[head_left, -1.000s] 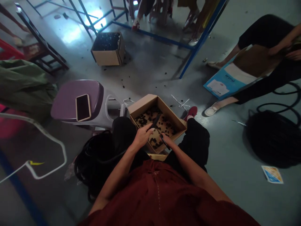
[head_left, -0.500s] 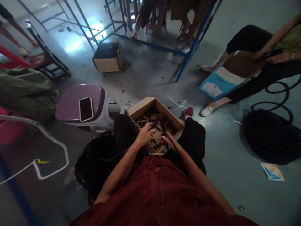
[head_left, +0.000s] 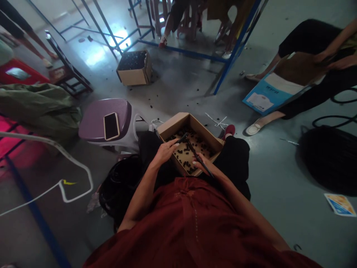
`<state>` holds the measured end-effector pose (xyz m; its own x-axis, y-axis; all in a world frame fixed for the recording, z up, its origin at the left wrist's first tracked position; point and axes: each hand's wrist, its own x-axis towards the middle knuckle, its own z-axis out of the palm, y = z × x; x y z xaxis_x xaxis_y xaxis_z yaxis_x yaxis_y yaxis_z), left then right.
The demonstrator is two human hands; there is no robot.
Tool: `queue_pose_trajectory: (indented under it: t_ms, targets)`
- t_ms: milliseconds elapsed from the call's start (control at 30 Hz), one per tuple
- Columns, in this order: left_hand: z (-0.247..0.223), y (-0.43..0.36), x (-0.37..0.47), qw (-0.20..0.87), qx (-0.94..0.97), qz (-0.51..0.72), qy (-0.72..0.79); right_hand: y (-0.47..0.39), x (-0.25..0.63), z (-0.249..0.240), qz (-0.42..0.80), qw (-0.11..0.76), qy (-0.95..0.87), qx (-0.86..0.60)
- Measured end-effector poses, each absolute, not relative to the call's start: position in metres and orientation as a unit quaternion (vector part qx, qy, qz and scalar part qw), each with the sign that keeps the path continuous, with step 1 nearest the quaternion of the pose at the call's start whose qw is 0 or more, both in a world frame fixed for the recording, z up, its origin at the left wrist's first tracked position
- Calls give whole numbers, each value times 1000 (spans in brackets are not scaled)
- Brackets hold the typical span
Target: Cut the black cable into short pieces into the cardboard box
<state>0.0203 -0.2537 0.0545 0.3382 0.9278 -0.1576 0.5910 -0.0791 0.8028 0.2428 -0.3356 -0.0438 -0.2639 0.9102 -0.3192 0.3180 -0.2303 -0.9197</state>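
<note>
An open cardboard box (head_left: 173,125) rests between the knees, with many small black pieces (head_left: 182,152) scattered over its bottom. My left hand (head_left: 166,149) is over the box's left side, its fingers closed on a short black strip (head_left: 182,138) that points up and right. Over the right side, my right hand (head_left: 201,160) is closed round a long dark tool (head_left: 205,168), which slants from the box's middle back along the wrist. The tips of strip and tool are close together; whether they touch is unclear.
A phone (head_left: 111,126) lies on a purple stool (head_left: 90,121) at the left. Black coils (head_left: 121,186) lie beside my left leg and a black bundle (head_left: 329,160) at the right. A seated person holds a blue box (head_left: 260,100). Another box (head_left: 135,77) stands ahead.
The view has shifted, so most things sit further right. My left hand has drawn back a little, and the strip lies flatter. The tool looks straighter and more closed.
</note>
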Motion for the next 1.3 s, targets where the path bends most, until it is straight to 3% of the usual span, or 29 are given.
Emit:
queue_pose_trajectory:
  t_ms: [333, 1300]
  targets:
    - [38, -254, 24, 367, 764, 185, 497, -334, 236, -18, 506, 239, -600, -572]
    - [31, -252, 33, 452, 738, 150, 478, -337, 230, -6, 438, 210, -601, -635]
